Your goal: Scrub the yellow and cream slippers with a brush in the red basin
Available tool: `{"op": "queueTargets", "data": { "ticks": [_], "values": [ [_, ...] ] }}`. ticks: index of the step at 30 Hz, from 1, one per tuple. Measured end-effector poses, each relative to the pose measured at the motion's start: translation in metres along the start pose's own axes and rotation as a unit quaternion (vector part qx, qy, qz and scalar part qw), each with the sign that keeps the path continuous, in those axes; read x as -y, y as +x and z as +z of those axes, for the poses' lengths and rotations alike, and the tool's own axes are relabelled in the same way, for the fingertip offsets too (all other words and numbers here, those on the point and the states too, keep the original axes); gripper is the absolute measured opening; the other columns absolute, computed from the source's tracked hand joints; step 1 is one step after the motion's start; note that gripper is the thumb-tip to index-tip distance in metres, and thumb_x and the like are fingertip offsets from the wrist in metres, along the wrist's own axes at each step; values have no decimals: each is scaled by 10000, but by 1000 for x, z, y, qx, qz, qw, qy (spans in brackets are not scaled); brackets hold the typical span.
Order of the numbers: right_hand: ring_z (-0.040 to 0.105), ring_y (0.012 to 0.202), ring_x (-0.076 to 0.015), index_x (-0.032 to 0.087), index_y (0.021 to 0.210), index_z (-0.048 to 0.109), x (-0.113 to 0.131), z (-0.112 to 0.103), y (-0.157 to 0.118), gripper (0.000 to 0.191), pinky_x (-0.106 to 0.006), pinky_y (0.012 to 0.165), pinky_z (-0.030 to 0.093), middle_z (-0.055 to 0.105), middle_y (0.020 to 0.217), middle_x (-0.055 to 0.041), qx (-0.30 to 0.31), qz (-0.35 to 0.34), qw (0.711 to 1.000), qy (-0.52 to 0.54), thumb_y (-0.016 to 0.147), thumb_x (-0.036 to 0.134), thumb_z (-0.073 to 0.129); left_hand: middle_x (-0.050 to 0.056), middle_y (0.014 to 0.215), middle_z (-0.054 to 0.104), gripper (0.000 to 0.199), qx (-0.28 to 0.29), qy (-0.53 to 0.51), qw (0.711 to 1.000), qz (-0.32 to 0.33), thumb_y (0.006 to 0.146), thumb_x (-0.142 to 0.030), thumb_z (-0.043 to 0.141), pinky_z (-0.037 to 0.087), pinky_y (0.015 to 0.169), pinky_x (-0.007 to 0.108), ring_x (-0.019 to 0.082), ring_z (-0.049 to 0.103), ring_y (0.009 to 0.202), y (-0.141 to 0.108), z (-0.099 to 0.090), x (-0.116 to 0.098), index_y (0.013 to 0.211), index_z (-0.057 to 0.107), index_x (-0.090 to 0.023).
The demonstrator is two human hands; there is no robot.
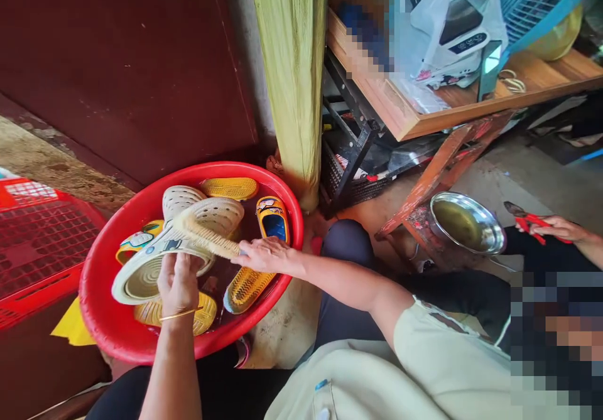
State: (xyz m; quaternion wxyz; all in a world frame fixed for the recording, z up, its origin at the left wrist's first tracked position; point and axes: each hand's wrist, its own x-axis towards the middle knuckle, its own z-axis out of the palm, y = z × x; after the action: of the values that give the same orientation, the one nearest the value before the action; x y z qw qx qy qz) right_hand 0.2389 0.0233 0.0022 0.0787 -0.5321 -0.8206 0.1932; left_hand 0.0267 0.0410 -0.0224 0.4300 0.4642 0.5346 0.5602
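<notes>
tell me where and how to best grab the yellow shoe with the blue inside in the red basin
Probably by the decorated upper of the yellow shoe, from above, thumb inside: its opening faces up, giving an edge to pinch, while the right hand crowds its near end.

Dark maroon panel fills upper left, worn tan strip along its lower edge. Grey wall beside it; yellow-green drape hangs next. Wooden table at right, black metal frame below, shadowy underneath. Scuffed greyish floor.
</notes>
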Motion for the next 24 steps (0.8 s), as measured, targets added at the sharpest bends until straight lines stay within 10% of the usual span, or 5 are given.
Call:
{"op": "queueTargets", "data": {
  "ticks": [13,19,24],
  "values": [
    [730,994,-254,190,1273,545,-15,-9,18,467,-365,825,555,760,1070,-121,4,98,995,-6,1069,513,278,-25,785,641,576,50,-32,994,-91,638,-381,839,474,611,230,119,588,650,-27,26,-3,1114,558,-219],
    [742,913,-270,206,1250,579,10,11,-4,493,-366,779,557,765,981,-116,50,-17,998,-35,1044,571,320,11,859,658,337,53,-175,961,-207,660,-380,762,521,706,324,197,652,802,-13,5,2,858,537,-224],
    [732,943,-259,193,1273,576,-17,-3,9,460,-359,808,546,759,1020,-137,14,104,993,-48,1057,516,330,19,962,683,302,27,-229,960,-157,710,-351,733,509,804,315,173,650,888,-14,4,-2,951,597,-228]
  ]
}}
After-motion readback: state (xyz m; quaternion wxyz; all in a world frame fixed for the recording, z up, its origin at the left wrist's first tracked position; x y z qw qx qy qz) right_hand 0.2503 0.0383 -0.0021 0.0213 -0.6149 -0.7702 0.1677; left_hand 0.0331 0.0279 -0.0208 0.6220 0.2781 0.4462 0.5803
